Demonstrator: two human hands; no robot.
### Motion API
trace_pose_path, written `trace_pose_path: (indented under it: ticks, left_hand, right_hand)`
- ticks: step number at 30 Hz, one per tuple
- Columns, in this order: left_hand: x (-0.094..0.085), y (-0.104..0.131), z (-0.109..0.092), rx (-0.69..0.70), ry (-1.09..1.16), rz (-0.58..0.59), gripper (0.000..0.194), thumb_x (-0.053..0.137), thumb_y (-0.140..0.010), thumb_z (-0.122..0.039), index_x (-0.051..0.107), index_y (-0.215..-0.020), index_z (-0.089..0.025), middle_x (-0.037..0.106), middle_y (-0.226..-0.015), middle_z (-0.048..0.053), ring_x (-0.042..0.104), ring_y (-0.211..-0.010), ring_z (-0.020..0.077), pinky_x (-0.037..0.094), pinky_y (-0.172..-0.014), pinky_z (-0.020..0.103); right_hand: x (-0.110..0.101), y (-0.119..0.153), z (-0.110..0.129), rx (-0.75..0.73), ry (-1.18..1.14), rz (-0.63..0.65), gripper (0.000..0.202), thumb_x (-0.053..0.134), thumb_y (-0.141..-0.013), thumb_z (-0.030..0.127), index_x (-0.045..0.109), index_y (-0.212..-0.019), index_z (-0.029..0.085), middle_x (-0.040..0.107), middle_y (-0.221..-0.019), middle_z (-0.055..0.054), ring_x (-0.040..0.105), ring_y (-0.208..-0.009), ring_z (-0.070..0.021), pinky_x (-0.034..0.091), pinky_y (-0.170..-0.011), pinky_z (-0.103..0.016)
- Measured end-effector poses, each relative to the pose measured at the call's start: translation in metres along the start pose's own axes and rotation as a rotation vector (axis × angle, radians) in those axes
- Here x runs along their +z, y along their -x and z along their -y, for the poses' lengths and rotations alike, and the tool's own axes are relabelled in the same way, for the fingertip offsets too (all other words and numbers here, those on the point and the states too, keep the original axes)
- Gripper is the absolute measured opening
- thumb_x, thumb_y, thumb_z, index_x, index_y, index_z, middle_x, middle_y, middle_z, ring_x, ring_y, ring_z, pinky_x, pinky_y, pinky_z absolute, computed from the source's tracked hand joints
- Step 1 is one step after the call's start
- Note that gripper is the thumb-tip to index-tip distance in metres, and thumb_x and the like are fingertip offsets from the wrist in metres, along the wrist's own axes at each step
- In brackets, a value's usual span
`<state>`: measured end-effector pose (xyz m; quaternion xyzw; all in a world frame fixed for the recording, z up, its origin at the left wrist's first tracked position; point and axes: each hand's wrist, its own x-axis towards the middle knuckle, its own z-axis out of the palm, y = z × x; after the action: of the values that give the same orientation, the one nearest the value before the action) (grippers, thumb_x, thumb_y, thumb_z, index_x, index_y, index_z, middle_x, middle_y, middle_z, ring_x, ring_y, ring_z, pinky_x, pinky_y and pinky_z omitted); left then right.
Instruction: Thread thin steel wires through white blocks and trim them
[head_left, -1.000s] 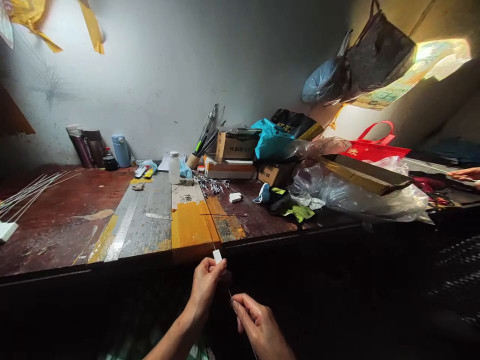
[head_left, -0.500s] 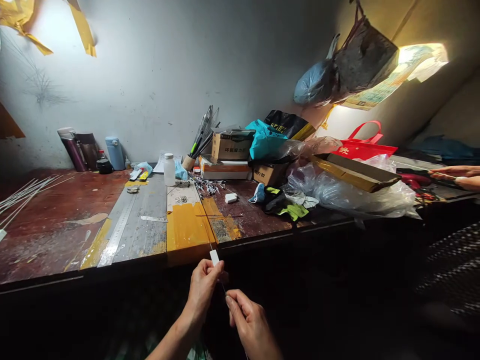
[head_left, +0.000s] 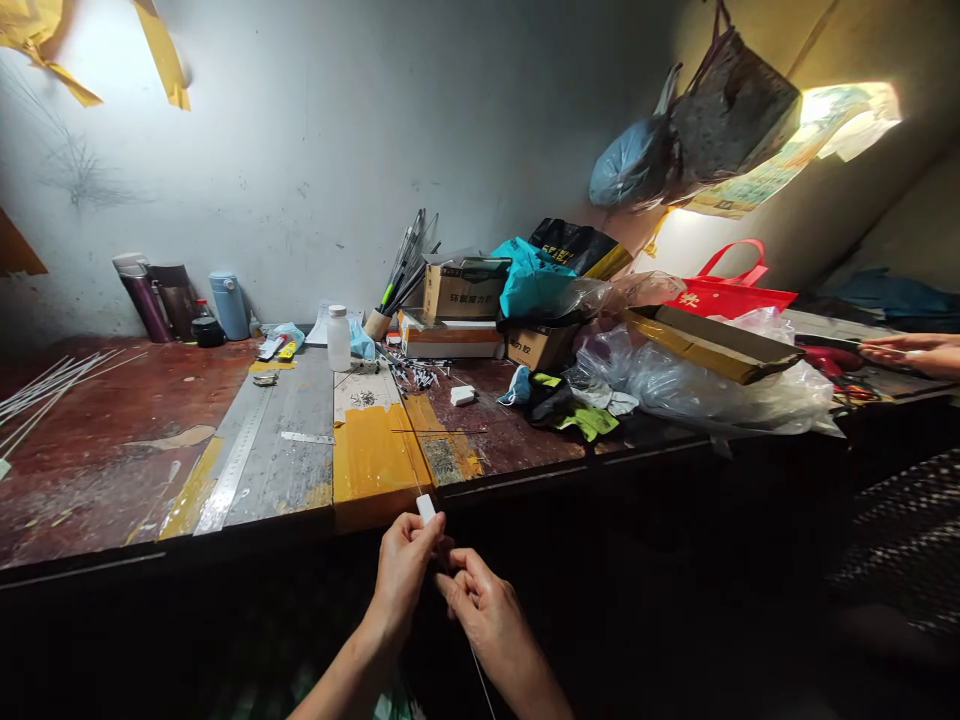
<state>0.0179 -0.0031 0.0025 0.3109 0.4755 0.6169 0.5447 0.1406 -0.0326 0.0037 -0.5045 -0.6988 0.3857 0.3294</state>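
Just off the table's front edge, my left hand (head_left: 405, 560) is closed around a small white block (head_left: 426, 508). A thin rod or wire extends beyond the block's far end toward the yellow tape on the table. Below and to the right, my right hand (head_left: 480, 600) pinches a thin pale rod (head_left: 482, 682), whose lower end trails toward the bottom of the view. Where the rod passes between the two hands is hidden by my fingers.
A steel ruler (head_left: 236, 465) and a loose white block (head_left: 463, 396) lie on the table. Pale rods (head_left: 56, 390) lie at the left. Behind stand a white bottle (head_left: 338, 340) and a box (head_left: 465, 290). Plastic bags (head_left: 712, 385) fill the right side; another person's hand (head_left: 919, 355) shows beyond.
My right hand has moved up and slightly left, closer to my left hand. More of the pale rod shows below it. The left hand and block have shifted only slightly.
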Motion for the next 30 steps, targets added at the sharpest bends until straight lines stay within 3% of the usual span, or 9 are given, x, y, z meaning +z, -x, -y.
trace_pose_path:
  ticks: [4,11,16,19,22,26,28,30]
  left_hand:
    - [0.000,0.003,-0.005,0.000,0.010,-0.001,0.039,0.079,-0.058,-0.048,0.059,-0.058,-0.015,0.065,-0.051,0.002,0.062,-0.051,0.0162,0.045,-0.055,0.026]
    - [-0.002,0.011,-0.013,0.028,0.024,0.045,0.034,0.077,-0.065,-0.045,0.061,-0.063,-0.014,0.069,-0.058,0.005,0.066,-0.058,0.0184,0.049,-0.063,0.028]
    - [0.000,0.013,-0.024,0.078,0.044,0.113,0.031,0.074,-0.070,-0.043,0.062,-0.071,-0.015,0.069,-0.065,0.004,0.066,-0.066,0.0186,0.050,-0.070,0.029]
    - [0.003,0.017,-0.045,0.112,0.038,0.203,0.033,0.072,-0.071,-0.045,0.065,-0.084,-0.015,0.069,-0.075,0.005,0.064,-0.075,0.0203,0.049,-0.076,0.031]
    - [0.003,0.027,-0.084,0.188,-0.053,0.288,0.039,0.065,-0.076,-0.049,0.065,-0.097,-0.017,0.065,-0.077,0.002,0.059,-0.077,0.0183,0.046,-0.077,0.028]
    - [-0.007,0.043,-0.136,0.253,-0.298,0.472,0.030,0.057,-0.083,-0.048,0.066,-0.091,-0.020,0.056,-0.072,-0.001,0.050,-0.068,0.0148,0.042,-0.065,0.023]
    - [-0.016,0.049,-0.148,0.283,-0.425,0.585,0.031,0.056,-0.084,-0.047,0.065,-0.098,-0.021,0.056,-0.070,-0.001,0.050,-0.067,0.0159,0.042,-0.065,0.024]
    - [-0.028,0.052,-0.149,0.290,-0.541,0.655,0.030,0.053,-0.086,-0.046,0.064,-0.100,-0.022,0.059,-0.070,0.001,0.052,-0.069,0.0178,0.042,-0.068,0.026]
  right_hand:
    - [0.000,0.002,-0.001,-0.007,-0.033,-0.015,0.033,0.043,-0.091,0.044,0.055,-0.075,0.019,0.044,-0.049,0.006,0.041,-0.047,-0.0102,0.031,-0.051,-0.021]
    - [-0.006,0.022,-0.010,0.088,-0.235,0.115,0.042,0.040,-0.091,0.056,0.054,-0.077,0.018,0.042,-0.048,0.007,0.031,-0.044,-0.0084,0.026,-0.046,-0.021]
    - [-0.007,0.041,-0.011,0.050,-0.138,0.026,0.044,0.040,-0.092,0.055,0.059,-0.077,0.018,0.039,-0.048,0.006,0.036,-0.047,-0.0094,0.031,-0.050,-0.022]
    - [-0.008,0.040,-0.010,0.046,-0.100,-0.076,0.042,0.046,-0.089,0.055,0.066,-0.087,0.018,0.052,-0.057,0.002,0.049,-0.054,-0.0128,0.040,-0.055,-0.023]
    - [-0.021,0.028,0.002,-0.001,-0.136,-0.151,0.041,0.054,-0.085,0.055,0.069,-0.100,0.020,0.067,-0.079,-0.005,0.061,-0.071,-0.0191,0.048,-0.064,-0.026]
    - [-0.054,0.006,0.040,-0.149,-0.248,-0.312,0.039,0.050,-0.090,0.051,0.068,-0.105,0.020,0.069,-0.085,-0.006,0.055,-0.060,-0.0145,0.047,-0.058,-0.026]
    - [-0.066,-0.004,0.063,-0.221,-0.389,-0.326,0.039,0.051,-0.090,0.048,0.064,-0.114,0.020,0.069,-0.096,-0.008,0.053,-0.057,-0.0118,0.044,-0.052,-0.024]
    - [-0.068,-0.012,0.082,-0.260,-0.564,-0.247,0.041,0.057,-0.088,0.046,0.060,-0.120,0.021,0.068,-0.107,-0.010,0.056,-0.059,-0.0115,0.042,-0.049,-0.023]
